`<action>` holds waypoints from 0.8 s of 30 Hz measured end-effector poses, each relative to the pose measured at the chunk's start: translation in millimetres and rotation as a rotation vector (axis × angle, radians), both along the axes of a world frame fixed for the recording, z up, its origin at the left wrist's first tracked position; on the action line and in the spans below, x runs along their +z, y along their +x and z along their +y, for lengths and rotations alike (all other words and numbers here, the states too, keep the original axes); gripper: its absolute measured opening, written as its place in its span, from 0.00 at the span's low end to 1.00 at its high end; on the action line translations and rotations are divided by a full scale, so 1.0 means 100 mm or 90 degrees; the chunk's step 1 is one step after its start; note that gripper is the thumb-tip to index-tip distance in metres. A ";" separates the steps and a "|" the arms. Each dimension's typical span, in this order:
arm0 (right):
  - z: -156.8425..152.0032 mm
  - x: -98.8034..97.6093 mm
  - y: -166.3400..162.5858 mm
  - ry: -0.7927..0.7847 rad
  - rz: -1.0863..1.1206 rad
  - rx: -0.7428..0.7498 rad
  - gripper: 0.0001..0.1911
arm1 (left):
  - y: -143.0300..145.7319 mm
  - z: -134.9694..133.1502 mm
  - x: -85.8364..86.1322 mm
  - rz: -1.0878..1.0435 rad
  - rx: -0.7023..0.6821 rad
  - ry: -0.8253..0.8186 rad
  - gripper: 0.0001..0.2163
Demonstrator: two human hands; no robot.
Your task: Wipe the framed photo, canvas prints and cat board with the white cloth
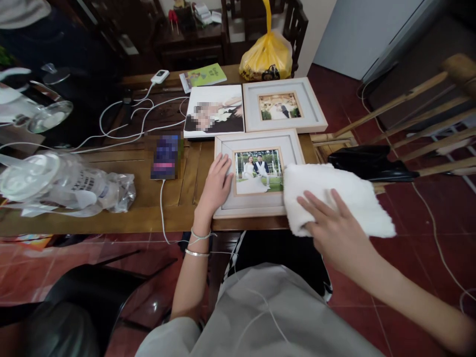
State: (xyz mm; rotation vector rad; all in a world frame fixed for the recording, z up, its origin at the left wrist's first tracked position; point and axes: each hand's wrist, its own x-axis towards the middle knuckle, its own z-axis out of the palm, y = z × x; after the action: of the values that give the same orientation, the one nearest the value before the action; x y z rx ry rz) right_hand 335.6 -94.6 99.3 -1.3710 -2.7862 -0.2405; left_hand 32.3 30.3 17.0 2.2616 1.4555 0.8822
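My left hand (216,184) lies with its fingers stretched out over the left edge of a light wooden picture frame (226,198). A wedding photo (258,171) of two seated people fills the frame's middle. My right hand (332,223) is closed on a white towel (342,186), with some fingertips pressed into its pile. The towel covers the frame's right edge and hangs beyond the table's side. Behind this frame lie a second framed photo (316,106) and a white-edged photo panel (232,94) with a pixelated part.
On the wooden table (100,215) are a phone (166,157) on a cable, a plastic drink cup (33,176) and a green booklet (206,74). A yellow bag (267,54) stands at the back. To the right is a wooden chair (439,114) with a black bag (366,161).
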 end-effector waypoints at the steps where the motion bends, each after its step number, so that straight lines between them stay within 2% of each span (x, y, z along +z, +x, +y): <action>1: -0.01 0.01 0.09 0.001 -0.009 -0.010 0.14 | 0.00 0.00 0.01 0.004 -0.001 -0.002 0.21; 3: 0.02 0.03 0.21 -0.003 -0.018 -0.013 0.15 | 0.01 -0.01 0.04 0.015 -0.001 -0.006 0.21; 6: 0.26 -0.01 0.24 -0.007 -0.022 -0.012 0.17 | 0.02 -0.01 0.05 0.031 -0.004 -0.008 0.21; 11: 0.95 -0.16 0.21 -0.006 -0.007 -0.030 0.18 | 0.01 -0.01 0.03 0.028 -0.005 -0.004 0.21; 15: 1.41 -0.20 0.13 0.027 0.098 -0.065 0.24 | 0.01 0.00 0.01 0.011 0.002 -0.001 0.21; 17: 1.52 -0.15 -0.06 0.066 0.140 -0.058 0.25 | 0.02 -0.01 0.00 -0.005 0.006 0.000 0.21; 19: 1.59 -0.09 -0.38 0.096 0.135 -0.012 0.24 | 0.03 -0.01 0.00 -0.022 0.008 0.005 0.21; 24: 1.79 -0.09 -1.26 0.072 0.048 0.140 0.22 | 0.05 -0.01 0.04 -0.064 0.015 0.017 0.16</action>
State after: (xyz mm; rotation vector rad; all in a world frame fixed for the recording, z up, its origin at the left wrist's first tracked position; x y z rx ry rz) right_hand 209.5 84.0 90.2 -1.0182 -2.7830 -0.3264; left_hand 37.3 28.8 20.7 2.1888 1.4363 1.0125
